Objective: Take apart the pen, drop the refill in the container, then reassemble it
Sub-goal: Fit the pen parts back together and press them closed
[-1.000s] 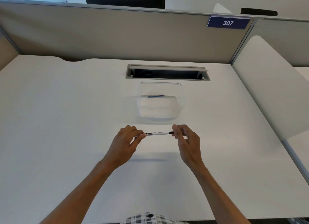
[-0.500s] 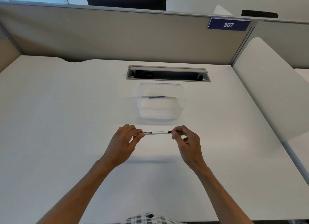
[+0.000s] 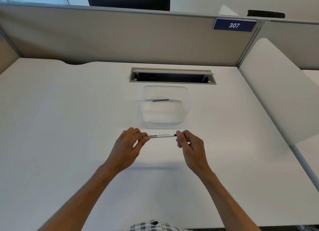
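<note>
While the pen (image 3: 162,136) lies level between them, both hands grasp it above the white table (image 3: 69,127). The left hand (image 3: 128,148) pinches the printed end between thumb and curled fingers; the right hand (image 3: 189,146) pinches the dark-tipped end with thumb and forefinger, its other fingers curled in below. The white barrel carries black lettering and runs straight from one hand to the other, held clear of the table, whose surface shows a soft shadow under the hands. Just beyond the hands stands the clear plastic container (image 3: 187,105), and inside it, toward its far wall, a thin blue refill (image 3: 160,100) lies flat. Past the container, farther from the hands, a cable slot (image 3: 172,75) with its grey flap raised is set into the table, and behind that rises a beige partition (image 3: 120,36) bearing a blue plate (image 3: 233,25) marked 307 on the right-hand side.
</note>
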Available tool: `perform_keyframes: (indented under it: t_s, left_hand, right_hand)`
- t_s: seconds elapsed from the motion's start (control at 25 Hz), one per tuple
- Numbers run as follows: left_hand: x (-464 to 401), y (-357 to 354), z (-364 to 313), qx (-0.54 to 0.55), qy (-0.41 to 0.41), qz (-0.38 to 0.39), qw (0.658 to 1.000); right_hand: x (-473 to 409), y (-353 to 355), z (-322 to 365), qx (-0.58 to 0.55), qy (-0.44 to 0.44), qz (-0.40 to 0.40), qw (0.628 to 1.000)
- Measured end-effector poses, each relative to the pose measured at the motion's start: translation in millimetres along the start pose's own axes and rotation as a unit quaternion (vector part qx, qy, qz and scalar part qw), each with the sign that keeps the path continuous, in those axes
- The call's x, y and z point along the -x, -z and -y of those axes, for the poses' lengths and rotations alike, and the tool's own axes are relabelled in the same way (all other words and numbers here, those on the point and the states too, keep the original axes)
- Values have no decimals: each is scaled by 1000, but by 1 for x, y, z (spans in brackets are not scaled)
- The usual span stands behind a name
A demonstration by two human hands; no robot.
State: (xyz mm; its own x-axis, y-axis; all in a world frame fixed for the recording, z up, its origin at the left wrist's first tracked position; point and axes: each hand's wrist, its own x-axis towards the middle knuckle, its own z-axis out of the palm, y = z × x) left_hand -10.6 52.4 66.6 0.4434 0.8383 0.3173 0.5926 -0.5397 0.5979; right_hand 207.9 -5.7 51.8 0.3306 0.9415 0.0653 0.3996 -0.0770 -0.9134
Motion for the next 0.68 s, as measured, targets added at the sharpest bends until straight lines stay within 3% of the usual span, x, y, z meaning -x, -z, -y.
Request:
perform_keyframes:
  t_s: [0.24, 0.68]
  left_hand:
    - [-2, -2, 0, 9, -2, -9, 1000]
    - [-2, -3, -2, 17, -4, -5, 1000]
  right_hand:
    - [3, -3, -1, -2, 38, -18, 999]
    - [2, 0, 6, -39, 27, 10, 999]
